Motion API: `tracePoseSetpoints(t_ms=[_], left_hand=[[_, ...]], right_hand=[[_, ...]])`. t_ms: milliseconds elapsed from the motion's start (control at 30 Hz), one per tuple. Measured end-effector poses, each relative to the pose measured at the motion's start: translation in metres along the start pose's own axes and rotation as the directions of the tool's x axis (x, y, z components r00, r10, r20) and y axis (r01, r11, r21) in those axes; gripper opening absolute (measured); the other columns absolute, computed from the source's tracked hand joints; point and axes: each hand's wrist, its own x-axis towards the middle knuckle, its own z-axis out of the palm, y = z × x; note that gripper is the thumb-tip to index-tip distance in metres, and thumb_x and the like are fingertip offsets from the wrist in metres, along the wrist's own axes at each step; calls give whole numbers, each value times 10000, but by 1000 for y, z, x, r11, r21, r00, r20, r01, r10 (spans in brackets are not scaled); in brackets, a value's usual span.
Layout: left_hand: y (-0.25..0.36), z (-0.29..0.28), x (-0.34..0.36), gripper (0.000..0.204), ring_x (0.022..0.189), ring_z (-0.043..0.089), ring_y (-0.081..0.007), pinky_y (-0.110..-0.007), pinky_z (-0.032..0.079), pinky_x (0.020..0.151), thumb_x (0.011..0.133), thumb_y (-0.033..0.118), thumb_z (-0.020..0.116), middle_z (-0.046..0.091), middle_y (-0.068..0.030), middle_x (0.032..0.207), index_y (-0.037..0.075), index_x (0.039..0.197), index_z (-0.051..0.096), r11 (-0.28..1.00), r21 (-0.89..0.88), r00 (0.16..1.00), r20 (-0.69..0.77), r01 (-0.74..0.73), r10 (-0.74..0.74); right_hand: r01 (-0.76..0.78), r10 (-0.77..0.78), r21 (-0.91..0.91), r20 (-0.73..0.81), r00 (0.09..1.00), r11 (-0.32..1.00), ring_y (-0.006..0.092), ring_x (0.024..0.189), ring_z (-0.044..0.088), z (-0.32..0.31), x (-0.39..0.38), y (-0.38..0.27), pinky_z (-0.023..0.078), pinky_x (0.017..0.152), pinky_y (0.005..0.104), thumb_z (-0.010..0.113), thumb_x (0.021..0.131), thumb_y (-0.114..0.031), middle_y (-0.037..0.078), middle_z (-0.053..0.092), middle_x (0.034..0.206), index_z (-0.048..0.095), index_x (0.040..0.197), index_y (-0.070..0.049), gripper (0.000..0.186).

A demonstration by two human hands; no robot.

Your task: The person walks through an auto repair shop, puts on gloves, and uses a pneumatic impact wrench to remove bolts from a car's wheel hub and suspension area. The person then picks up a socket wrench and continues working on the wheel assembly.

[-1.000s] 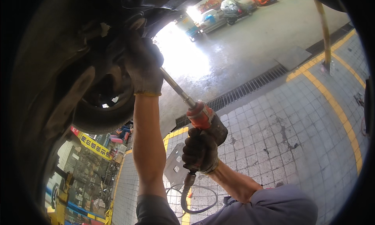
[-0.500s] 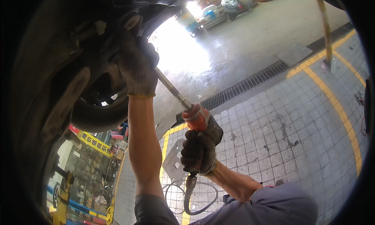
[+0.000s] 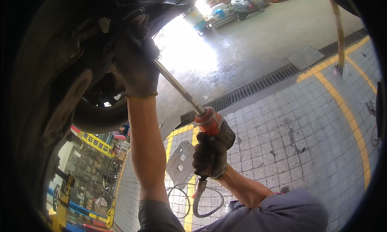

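My right hand, in a dark, grimy work glove, is closed round the handle of a red and black air impact wrench. A long metal extension bar runs from the wrench's nose up and left towards the underside of a raised car. My left hand, in a soiled glove with a yellow cuff edge, is wrapped round the bar's upper part, close beneath the car's dark suspension parts. The bar's far end is lost in shadow behind my fingers. An air hose hangs from the wrench handle.
Left of my left forearm is a car tyre. A flat grey plate lies on the tiled floor beside the wrench. A drain grate crosses the floor, and a pole stands at right. Yellow and blue lift equipment is lower left.
The wrench and my right hand have shifted slightly right. My left hand has moved a little left, and more of the extension bar shows between my hands.
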Motion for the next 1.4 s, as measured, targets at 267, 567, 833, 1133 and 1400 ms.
tracePoseSetpoints(t_ms=[267, 567, 833, 1133, 1400], left_hand=[[-15, 32, -5, 384, 620, 479, -39, -170, 371, 525, 1162, 289, 478, 655, -46, 984, -11, 1347, 630, 572, 774, 928, 55, -274, 370], [-50, 4, 5, 390, 640, 504, -68, -189, 387, 543, 1148, 317, 543, 651, -56, 899, -7, 1328, 663, 959, -285, 1000, -6, -11, 9], [-81, -28, 4, 309, 855, 673, -161, -335, 510, 730, 1109, 251, 571, 763, -124, 1115, 5, 1220, 721, 745, -546, 921, 284, 383, -265], [-75, -54, 11, 396, 834, 654, -168, -321, 486, 696, 1138, 339, 517, 743, -136, 1244, 55, 1342, 704, 810, -407, 886, 375, 422, -273], [-73, -62, 28, 436, 758, 602, -153, -302, 472, 643, 1139, 392, 521, 706, -92, 1097, 62, 1382, 670, 847, -374, 891, 396, 378, -223]], right_hand=[[-4, 4, 11, -36, 999, 1000, 89, 558, 412, 4, -27, -29, 429, 552, 298, 611, 1076, -308, -68, 446, 671, 648, 1203, -202, 170], [12, -13, -8, -144, 990, 1000, 102, 588, 441, 14, -50, -58, 441, 568, 317, 648, 1066, -358, -59, 476, 688, 660, 1267, -187, 263], [105, -139, -125, -301, 944, 987, 124, 590, 422, 17, -6, -65, 425, 562, 326, 675, 1048, -390, -51, 462, 689, 604, 1152, -211, 219], [99, -112, -90, -152, 982, 991, 148, 589, 483, -19, 42, -70, 470, 560, 353, 632, 1060, -373, -10, 506, 694, 654, 1335, -142, 360], [90, -140, -190, -268, 953, 978, 147, 572, 451, -19, 57, -64, 455, 561, 364, 616, 1060, -425, -24, 421, 657, 625, 1382, -151, 424]])
